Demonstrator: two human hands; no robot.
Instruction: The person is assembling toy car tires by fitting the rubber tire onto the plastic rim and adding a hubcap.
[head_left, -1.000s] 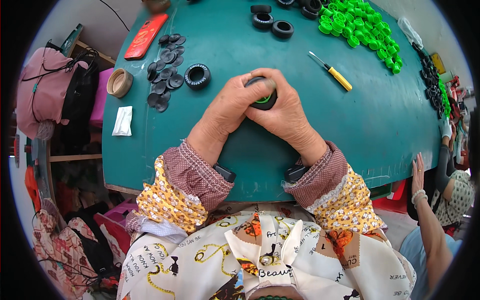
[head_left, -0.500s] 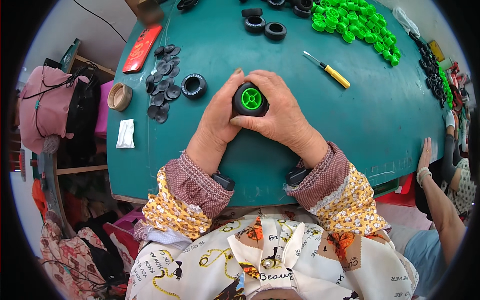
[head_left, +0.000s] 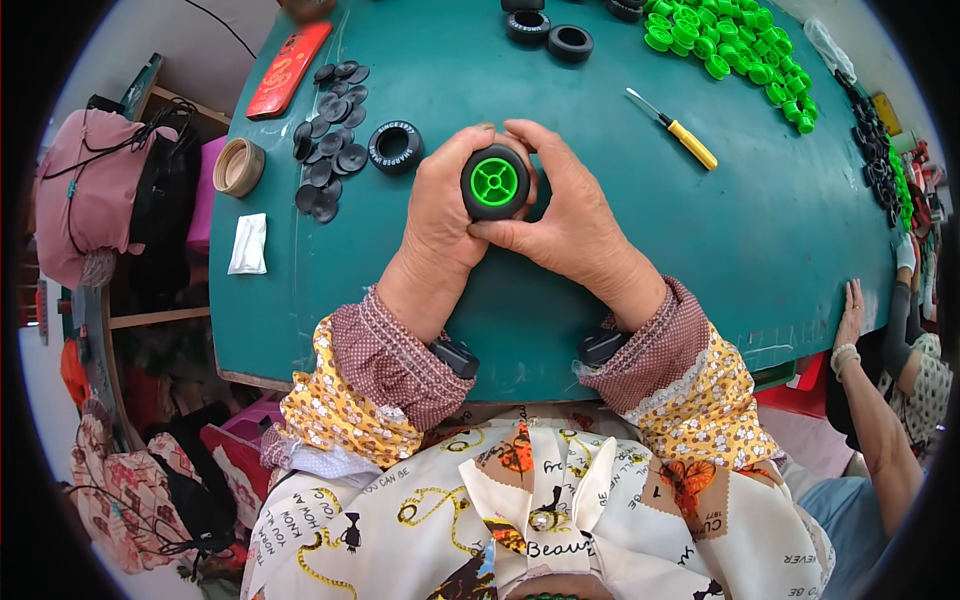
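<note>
Between my two hands, above the middle of the green table, is a small toy wheel (head_left: 493, 182): a black rubber tyre around a bright green spoked rim, its face turned up. My left hand (head_left: 440, 205) wraps the tyre's left side. On the other side my right hand (head_left: 565, 205) grips it with the thumb at the near edge and the fingers at the far edge, a gap showing beside its palm. Just left of my hands lies a loose black tyre (head_left: 396, 147). Small black discs (head_left: 330, 140) are scattered beyond it to the left.
A screwdriver (head_left: 690, 143) with a yellow handle lies right of my hands. Green rims (head_left: 740, 50) are heaped at the far right, near more tyres (head_left: 570, 43). At left are a red phone-shaped object (head_left: 290, 70), a round tub (head_left: 239, 167) and a white packet (head_left: 248, 244). Another person's hand (head_left: 851, 315) rests at the right edge.
The wheel has turned a little and its face shows more fully. My right hand's fingers have loosened away from it slightly. The view has shifted a little.
</note>
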